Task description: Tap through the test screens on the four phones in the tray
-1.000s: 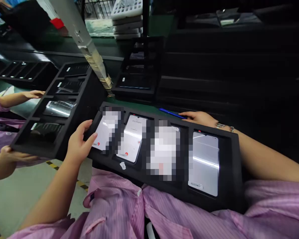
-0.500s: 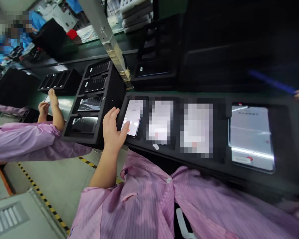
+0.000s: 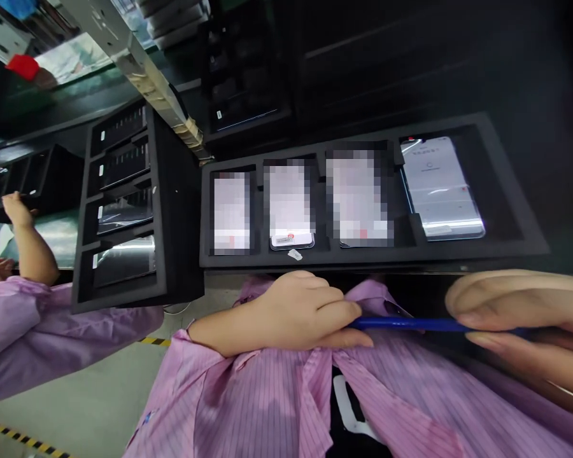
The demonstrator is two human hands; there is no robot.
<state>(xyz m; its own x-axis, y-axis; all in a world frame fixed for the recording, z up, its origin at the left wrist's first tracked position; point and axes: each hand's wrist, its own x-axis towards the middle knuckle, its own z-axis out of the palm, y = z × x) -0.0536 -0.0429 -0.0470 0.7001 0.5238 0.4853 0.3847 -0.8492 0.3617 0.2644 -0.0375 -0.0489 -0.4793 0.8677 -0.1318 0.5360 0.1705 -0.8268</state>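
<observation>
My left hand (image 3: pixel 302 310) is closed in front of my chest, pinching the left end of a thin blue pen (image 3: pixel 403 324). My right hand (image 3: pixel 516 318), close to the camera at the right, pinches the other end of the same pen. Just beyond both hands lies a black foam tray (image 3: pixel 372 257) holding several phones face up with lit screens; the rightmost phone (image 3: pixel 439 187) shows a pale screen. Neither hand touches the tray.
A second black foam tray (image 3: pixel 172 222) with dark phones sits to the left, by a taped metal post (image 3: pixel 138 70). A co-worker's pink sleeve (image 3: pixel 38 331) and hand (image 3: pixel 16 210) are at far left. More dark trays (image 3: pixel 241 83) stand behind.
My left hand left the leftmost phone and came back to my chest. My right hand brought the blue pen in from the far right; both hands now hold it.
</observation>
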